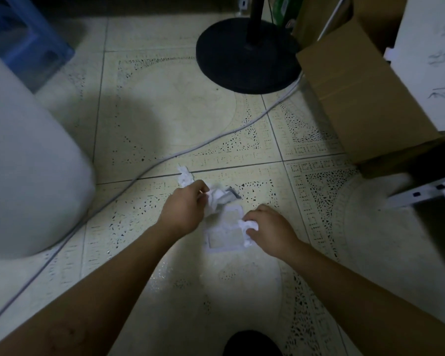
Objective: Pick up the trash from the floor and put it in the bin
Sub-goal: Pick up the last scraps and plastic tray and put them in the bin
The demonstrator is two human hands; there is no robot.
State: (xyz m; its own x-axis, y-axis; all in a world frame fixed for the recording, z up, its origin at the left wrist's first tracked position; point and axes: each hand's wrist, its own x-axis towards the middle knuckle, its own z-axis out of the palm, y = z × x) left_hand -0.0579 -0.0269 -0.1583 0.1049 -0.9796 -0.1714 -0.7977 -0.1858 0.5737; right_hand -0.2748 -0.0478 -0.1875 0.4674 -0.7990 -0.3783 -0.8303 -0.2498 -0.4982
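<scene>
Both of my hands reach down to a small pile of trash on the tiled floor. My left hand (188,209) is closed on crumpled white paper (186,177) that sticks out above and to the right of its fingers. My right hand (269,229) grips a smaller white paper wad (248,227). Between the hands a flat clear plastic wrapper (225,237) lies on the tile, with a small grey scrap (233,192) just beyond it. No bin can be identified for certain.
A large white rounded object (23,163) fills the left side. A black round fan base (244,55) stands ahead, and a grey cable (165,158) runs across the floor. Cardboard boxes (357,98) are at the right, a blue stool (28,42) at far left.
</scene>
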